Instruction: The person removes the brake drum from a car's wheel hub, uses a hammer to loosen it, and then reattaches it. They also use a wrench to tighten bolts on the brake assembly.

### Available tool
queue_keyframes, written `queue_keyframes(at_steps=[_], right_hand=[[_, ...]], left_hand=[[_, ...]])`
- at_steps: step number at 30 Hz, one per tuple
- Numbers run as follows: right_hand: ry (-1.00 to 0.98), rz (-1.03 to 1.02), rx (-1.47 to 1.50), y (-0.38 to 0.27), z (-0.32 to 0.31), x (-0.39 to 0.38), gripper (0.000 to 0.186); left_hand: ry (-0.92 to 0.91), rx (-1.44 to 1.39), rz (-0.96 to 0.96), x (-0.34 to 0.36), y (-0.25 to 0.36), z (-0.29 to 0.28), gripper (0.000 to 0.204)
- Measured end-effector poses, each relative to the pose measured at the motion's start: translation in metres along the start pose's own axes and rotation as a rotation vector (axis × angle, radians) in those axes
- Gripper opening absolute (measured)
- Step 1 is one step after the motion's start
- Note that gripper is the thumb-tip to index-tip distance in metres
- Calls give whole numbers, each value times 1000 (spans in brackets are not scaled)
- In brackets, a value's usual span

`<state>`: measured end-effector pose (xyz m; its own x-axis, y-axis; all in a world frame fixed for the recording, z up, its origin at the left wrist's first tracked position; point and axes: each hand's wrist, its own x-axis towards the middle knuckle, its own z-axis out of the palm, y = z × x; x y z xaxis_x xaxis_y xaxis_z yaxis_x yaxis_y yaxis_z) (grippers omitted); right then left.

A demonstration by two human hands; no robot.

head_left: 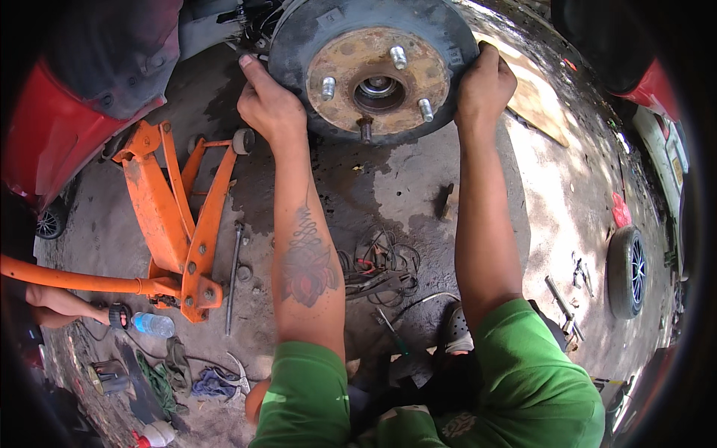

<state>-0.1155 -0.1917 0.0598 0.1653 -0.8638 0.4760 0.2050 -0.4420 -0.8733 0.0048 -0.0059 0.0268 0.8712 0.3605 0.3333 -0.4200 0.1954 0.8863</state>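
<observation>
We hold the drum (291,82) up at the top middle of the view, above the ground (426,179), its rusty round face (336,116) turned toward us. Around the central hole (379,93) stand four studs (398,57), three bright and the lowest dark. Our left grip (275,110) presses on the drum's left side, thumb pointing up along the edge; its other fingers are mostly hidden from us. Our right grip (485,91) is curled about the right edge, so the drum sits clasped between the two. Our forearms run up from green sleeves (302,392), the left one bearing a tattoo (308,272). To the left, near that forearm, we have an orange jack (155,205) with a long bar (234,284) lying beside it; a red panel (48,138) rises beyond. Between our forearms lie a wood block (449,203), tangled cables (381,257) and a green-handled tool (394,334). At the lower left are a bottle (153,324), some rags (213,382) and another person's bare limb (63,297). Well off to the right, a wheel (620,272) stands near a few metal tools (562,299), and a flat board (534,112) lies past our right grip.
</observation>
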Motion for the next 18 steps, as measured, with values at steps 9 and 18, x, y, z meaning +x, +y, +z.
queue_keyframes(at_steps=[9,18], right_hand=[[-49,18,67,1,0,4,42],[-34,41,202,-1,2,0,40]], left_hand=[[14,-95,-61,-4,4,2,63],[80,-91,-1,0,-4,3,62]])
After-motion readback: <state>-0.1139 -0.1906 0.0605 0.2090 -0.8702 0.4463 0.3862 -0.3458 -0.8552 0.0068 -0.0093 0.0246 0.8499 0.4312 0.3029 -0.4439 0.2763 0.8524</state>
